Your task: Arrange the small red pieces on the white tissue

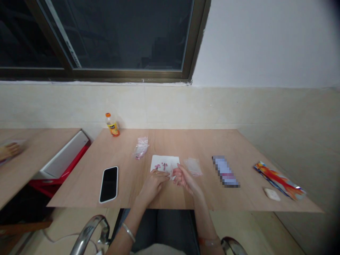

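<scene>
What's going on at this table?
A person sits at a wooden table, with their left hand and right hand together at the edge of a white paper dotted with small pink pieces. A crumpled plastic bag lies beyond the paper, a flatter clear bag beside it, and a phone off to the left. Another person's hand shows at a neighbouring table.

The small pink pieces (161, 165) on the paper (170, 160) are too small to identify, the packet (225, 171) on the desk (186, 141) is blurred past reading, and a blurred hand (9, 150) is cut off by the left edge; the fingers (175, 174) hide whatever they touch.
</scene>
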Available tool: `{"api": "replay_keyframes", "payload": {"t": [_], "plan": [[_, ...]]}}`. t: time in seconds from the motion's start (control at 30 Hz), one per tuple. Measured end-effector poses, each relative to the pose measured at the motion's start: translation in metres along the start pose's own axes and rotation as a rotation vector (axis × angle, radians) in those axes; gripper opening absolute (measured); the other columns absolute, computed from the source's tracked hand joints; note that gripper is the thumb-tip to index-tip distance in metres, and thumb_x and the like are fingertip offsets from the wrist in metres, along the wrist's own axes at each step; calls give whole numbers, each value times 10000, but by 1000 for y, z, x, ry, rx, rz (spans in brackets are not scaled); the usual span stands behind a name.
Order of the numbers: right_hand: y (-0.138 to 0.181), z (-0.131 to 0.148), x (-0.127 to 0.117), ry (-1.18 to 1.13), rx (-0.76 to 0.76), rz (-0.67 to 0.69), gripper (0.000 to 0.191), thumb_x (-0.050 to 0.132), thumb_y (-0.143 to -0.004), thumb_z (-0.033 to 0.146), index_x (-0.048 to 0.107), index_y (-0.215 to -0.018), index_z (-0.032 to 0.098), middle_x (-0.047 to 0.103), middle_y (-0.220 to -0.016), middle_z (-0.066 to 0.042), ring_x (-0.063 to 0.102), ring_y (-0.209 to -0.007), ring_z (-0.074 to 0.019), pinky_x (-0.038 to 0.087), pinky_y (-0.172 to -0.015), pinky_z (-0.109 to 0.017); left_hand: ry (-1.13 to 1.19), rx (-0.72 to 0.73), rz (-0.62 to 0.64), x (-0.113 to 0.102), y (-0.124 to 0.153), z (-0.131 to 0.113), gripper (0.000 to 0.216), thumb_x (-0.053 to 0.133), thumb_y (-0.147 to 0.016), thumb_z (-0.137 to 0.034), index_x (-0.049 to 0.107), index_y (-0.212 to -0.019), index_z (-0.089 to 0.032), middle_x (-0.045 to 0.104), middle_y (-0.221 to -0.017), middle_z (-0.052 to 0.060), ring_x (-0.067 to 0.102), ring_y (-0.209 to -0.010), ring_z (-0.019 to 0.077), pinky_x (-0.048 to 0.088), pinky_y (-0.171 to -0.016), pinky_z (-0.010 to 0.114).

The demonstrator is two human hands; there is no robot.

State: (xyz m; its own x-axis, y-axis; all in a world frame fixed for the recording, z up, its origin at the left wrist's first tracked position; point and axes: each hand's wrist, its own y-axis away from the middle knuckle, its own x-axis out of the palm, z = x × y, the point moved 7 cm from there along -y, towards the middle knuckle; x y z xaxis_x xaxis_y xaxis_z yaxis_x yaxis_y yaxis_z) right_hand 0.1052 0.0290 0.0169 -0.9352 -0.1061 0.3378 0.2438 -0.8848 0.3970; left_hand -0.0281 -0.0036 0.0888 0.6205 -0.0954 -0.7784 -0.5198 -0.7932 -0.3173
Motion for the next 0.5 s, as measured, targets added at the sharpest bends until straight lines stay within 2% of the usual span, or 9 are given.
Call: {"api": "replay_keyframes", "payload": {"t": [0.17, 0.27, 0.33, 0.5], "plan": [[-1, 4, -4, 72, -9, -12, 383, 628, -738, 526, 604, -697, 145, 615, -575, -4, 576, -434, -101, 376, -341, -170, -6, 56, 60, 1, -7, -12, 480, 419, -756, 72, 698, -976, -251, 706, -1084, 33, 625, -1028, 172, 394, -962, 406], [2, 5, -9, 137, 16, -38, 455, 562, -755, 595, 594, -670, 149, 601, -516, -5, 571, -420, -105, 393, -348, -175, 6, 76, 97, 6, -9, -16, 468, 423, -745, 86, 701, -953, -228, 708, -1080, 32, 619, -1036, 165, 389, -959, 385], [5, 6, -10, 227, 51, -7, 502, 522, -760, 634, 593, -649, 150, 607, -508, -17, 573, -417, -108, 409, -353, -181, 8, 97, 113, 9, -9, -19, 432, 438, -759, 79, 700, -938, -215, 711, -1070, 29, 614, -1033, 156, 389, -943, 356], [13, 15, -12, 362, 43, 47, 407, 662, -680, 563, 608, -671, 160, 632, -553, -5, 579, -436, -99, 439, -386, -180, -66, 158, 153, 12, -10, -24, 336, 480, -801, 32, 690, -918, -203, 713, -1046, 22, 612, -984, 155, 377, -918, 323]]}}
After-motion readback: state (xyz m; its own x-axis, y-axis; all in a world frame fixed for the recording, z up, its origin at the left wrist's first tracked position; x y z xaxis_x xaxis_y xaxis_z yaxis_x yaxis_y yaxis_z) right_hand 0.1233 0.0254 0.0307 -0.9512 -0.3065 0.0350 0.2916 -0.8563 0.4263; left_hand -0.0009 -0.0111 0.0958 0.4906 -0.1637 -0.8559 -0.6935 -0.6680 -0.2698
